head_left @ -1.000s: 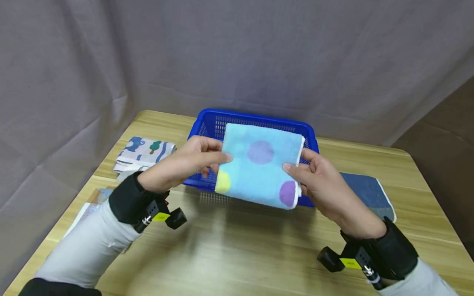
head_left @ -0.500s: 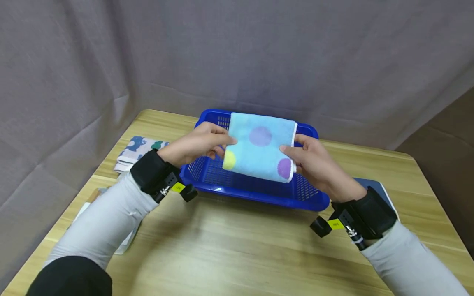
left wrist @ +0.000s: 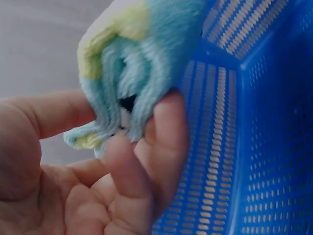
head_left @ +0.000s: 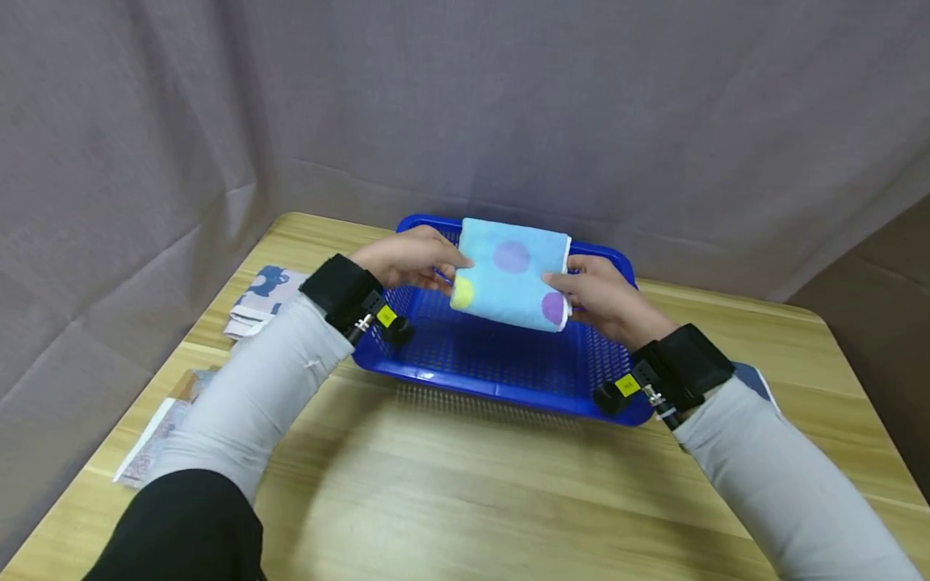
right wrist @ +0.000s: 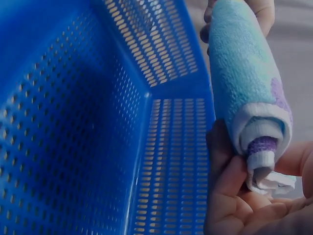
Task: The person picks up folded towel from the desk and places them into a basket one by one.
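Folded towel held over basket; grip sound, layers loose

Work in hand: a folded light-blue terry towel with yellow and purple spots [head_left: 508, 278], held before the rear part of a blue perforated plastic basket [head_left: 494, 355] in the head view, apparently above it. The left hand [head_left: 414, 257] pinches one side edge, thumb on the face, fingers behind; the right hand [head_left: 606, 297] pinches the opposite edge likewise.

Both wrist views show layers gapping at the ends. Advised: pinch every layer, lower both hands level, release together once the towel lies flat.

Count: one basket; one towel held; on the wooden table [head_left: 436, 484], one white cloth with blue print [head_left: 265, 297], one pale patterned cloth [head_left: 156, 440] and one dark-blue cloth [head_left: 752, 381], all partly hidden by sleeves.
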Available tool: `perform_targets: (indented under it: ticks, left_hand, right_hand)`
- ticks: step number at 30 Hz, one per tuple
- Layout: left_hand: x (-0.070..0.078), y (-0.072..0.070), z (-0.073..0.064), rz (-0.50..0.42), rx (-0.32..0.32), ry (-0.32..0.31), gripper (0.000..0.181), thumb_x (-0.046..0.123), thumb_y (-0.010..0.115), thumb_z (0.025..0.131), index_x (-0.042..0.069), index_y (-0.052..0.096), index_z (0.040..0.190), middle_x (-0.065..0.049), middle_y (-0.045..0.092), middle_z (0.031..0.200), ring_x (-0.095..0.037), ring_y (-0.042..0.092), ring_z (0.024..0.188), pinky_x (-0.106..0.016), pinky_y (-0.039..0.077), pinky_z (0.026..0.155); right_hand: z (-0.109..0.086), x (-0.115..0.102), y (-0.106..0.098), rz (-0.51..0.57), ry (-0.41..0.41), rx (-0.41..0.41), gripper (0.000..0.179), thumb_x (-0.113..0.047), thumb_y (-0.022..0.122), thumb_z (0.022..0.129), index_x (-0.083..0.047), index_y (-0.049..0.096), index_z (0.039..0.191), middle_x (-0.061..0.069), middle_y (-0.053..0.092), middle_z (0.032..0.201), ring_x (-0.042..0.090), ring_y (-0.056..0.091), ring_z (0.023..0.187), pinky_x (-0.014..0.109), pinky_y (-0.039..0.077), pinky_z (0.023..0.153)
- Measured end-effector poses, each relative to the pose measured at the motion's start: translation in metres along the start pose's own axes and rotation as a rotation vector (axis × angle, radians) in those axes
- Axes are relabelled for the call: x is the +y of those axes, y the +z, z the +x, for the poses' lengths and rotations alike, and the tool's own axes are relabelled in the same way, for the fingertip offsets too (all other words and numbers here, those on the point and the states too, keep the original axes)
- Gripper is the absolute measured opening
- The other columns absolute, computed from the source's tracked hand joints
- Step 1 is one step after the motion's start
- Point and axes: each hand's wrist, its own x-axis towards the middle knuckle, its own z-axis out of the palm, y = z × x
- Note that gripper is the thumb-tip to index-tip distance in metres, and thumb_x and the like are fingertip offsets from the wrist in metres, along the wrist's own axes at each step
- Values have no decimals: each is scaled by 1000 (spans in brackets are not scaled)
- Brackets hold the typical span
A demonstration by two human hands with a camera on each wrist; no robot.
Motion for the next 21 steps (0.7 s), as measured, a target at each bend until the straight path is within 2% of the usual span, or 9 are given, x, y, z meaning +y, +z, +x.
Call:
perform_targets:
  ticks: [5,12,15,18,21]
  left_hand:
    - [-2,-1,15,-2,-50,-71,14,15,62,88,3,57,85,-2,48,64,-30,62,82,-25,51,63]
    - [-13,6,33,33,-127,-171,18,13,60,90,1,53,78,-5,51,65,-28,64,80,-29,52,71]
    - [-16,13,36,66,-142,-209,16,13,59,91,-1,54,86,-10,56,74,-27,64,81,-27,52,70]
    - [-19,18,38,91,-140,-244,17,14,58,91,-2,53,95,-14,58,83,-27,63,82,-23,52,63]
    - [-23,21,42,101,-139,-291,19,14,57,92,-2,50,101,-14,57,84,-27,63,82,-19,50,55]
  right_hand:
    - [9,4,-5,-64,63,9,45,-23,51,96,1,36,131,9,54,102,19,57,86,32,49,71]
    - [23,20,-7,-131,166,-41,37,-20,50,95,2,41,123,9,50,104,21,55,90,33,46,73]
    - [29,29,-8,-169,218,-48,35,-20,51,95,1,43,121,10,49,104,21,54,90,32,45,71]
    - [33,38,-7,-195,259,-58,35,-21,51,95,1,43,121,11,48,105,22,53,90,31,46,70]
    - [37,45,-4,-215,290,-59,35,-20,52,94,0,43,121,12,48,105,22,53,90,29,47,69]
